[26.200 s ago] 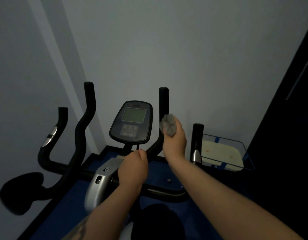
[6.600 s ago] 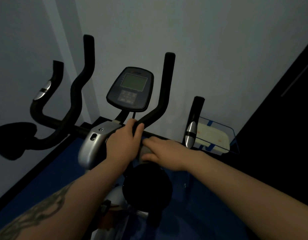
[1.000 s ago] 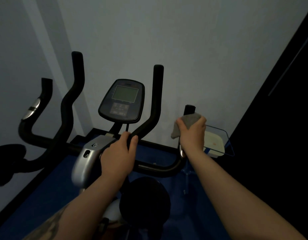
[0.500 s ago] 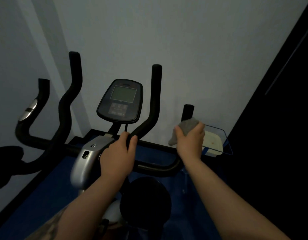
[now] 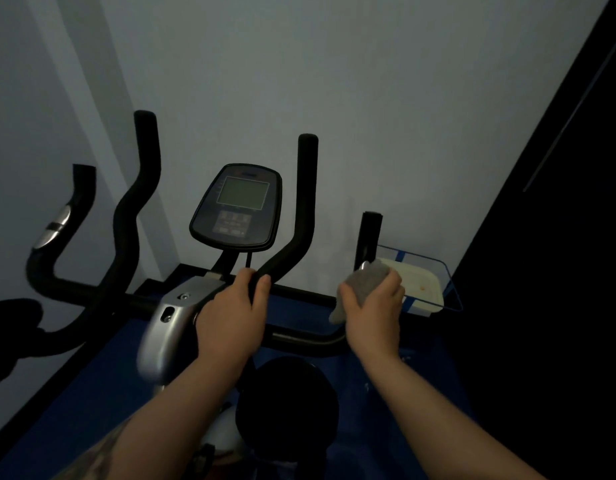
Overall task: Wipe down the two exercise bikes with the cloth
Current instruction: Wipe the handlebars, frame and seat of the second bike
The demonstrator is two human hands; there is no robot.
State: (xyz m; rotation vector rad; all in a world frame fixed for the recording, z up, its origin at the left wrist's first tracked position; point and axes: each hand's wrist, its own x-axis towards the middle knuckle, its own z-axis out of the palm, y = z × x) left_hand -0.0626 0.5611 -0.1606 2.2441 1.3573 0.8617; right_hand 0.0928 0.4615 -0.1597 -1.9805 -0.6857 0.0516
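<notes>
An exercise bike [image 5: 168, 327] with black handlebars stands in front of me, its console [image 5: 239, 206] raised at the centre. My left hand [image 5: 232, 318] grips the handlebar where the inner right bar [image 5: 305, 202] rises. My right hand [image 5: 374, 306] holds a grey cloth [image 5: 363, 282] wrapped around the lower part of the outer right grip [image 5: 369, 233]. A black knob [image 5: 287, 400] sits below my hands. No second bike is in view.
A clear tray with a pale pad [image 5: 422, 285] sits on the blue floor [image 5: 92, 393] behind the right grip. A white wall [image 5: 369, 98] is close ahead. A dark panel [image 5: 559, 271] fills the right side. The left handlebars [image 5: 126, 220] curve up near the wall.
My right hand with the cloth has slid down the outer right grip, baring more of its top. My left hand has stayed on the handlebar.
</notes>
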